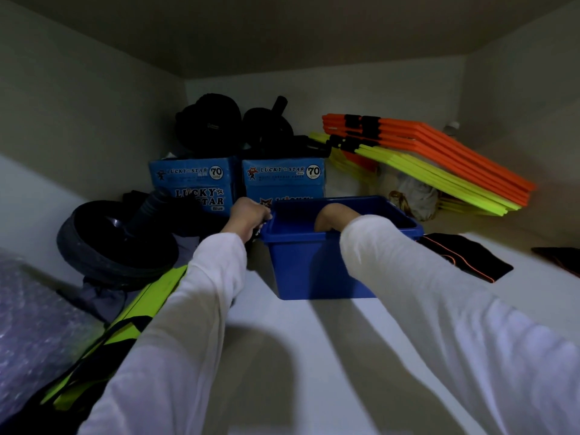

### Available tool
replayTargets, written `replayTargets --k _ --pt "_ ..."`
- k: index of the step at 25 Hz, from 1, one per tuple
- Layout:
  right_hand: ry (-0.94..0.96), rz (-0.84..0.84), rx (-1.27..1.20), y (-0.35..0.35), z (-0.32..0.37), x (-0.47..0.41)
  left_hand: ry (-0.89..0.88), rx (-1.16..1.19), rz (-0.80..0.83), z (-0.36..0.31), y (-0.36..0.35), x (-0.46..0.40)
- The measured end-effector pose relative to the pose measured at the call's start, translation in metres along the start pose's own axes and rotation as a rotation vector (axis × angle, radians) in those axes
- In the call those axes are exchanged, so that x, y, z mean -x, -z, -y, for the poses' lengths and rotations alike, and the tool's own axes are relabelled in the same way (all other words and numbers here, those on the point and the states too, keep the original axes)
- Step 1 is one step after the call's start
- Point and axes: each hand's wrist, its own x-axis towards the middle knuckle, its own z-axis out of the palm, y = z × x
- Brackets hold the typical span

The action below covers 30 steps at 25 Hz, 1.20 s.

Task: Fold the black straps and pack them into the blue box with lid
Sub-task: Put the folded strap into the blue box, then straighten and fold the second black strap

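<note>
Head view: left hand (249, 219) clenches the blue box's (317, 265) rim, right hand (332, 219) hooks inside it, fingers hidden — an uneven pull could tip it off the shelf (298, 340).

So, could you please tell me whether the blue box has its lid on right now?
Off. The blue box is open at the top: its inner walls show, and the right hand hooks over its near rim.

White shelf (282, 356) — blue box (314, 265); cartons (194, 183)
</note>
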Motion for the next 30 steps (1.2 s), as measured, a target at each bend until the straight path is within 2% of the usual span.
replayTargets --k 4,6,8,9,11,13,15,17,18,20,22,26,30 --pt "0.023 -0.166 -0.009 0.004 -0.004 0.015 0.000 -0.024 0.009 -0.003 0.000 0.001" --pt "-0.003 -0.178 -0.071 0.007 -0.008 0.024 0.003 -0.035 -0.013 -0.004 0.000 0.000" --pt "-0.031 -0.217 -0.350 0.011 -0.020 0.024 0.009 -0.056 -0.047 -0.009 -0.003 0.004" --pt "-0.022 -0.297 -0.502 0.014 -0.030 0.026 -0.019 -0.097 -0.079 -0.013 -0.005 0.007" --pt "-0.010 -0.611 -0.598 0.020 -0.063 0.037 -0.197 -0.253 -0.214 -0.031 -0.017 0.026" --pt "-0.075 -0.932 -0.549 0.018 -0.109 0.054 -0.551 -0.256 -0.318 -0.056 -0.039 0.065" --pt "-0.193 -1.042 -0.564 0.004 -0.162 0.068 -0.913 -0.194 -0.203 -0.074 -0.067 0.104" --pt "-0.349 -0.926 -0.528 -0.021 -0.206 0.075 -1.125 -0.273 0.073 -0.079 -0.102 0.133" --pt "-0.402 -0.839 -0.475 -0.037 -0.224 0.075 -1.142 -0.338 0.227 -0.079 -0.120 0.147" --pt "-0.428 -0.657 -0.349 -0.067 -0.247 0.077 -1.066 -0.476 0.508 -0.072 -0.153 0.166" --pt "-0.360 -0.495 -0.247 -0.091 -0.254 0.079 -0.928 -0.595 0.685 -0.054 -0.180 0.171" --pt "-0.277 -0.284 -0.241 -0.113 -0.251 0.075 -0.671 -0.636 0.772 -0.017 -0.209 0.165" --pt "-0.271 -0.230 -0.157 -0.121 -0.254 0.066 -0.648 -0.675 0.726 -0.002 -0.218 0.157"
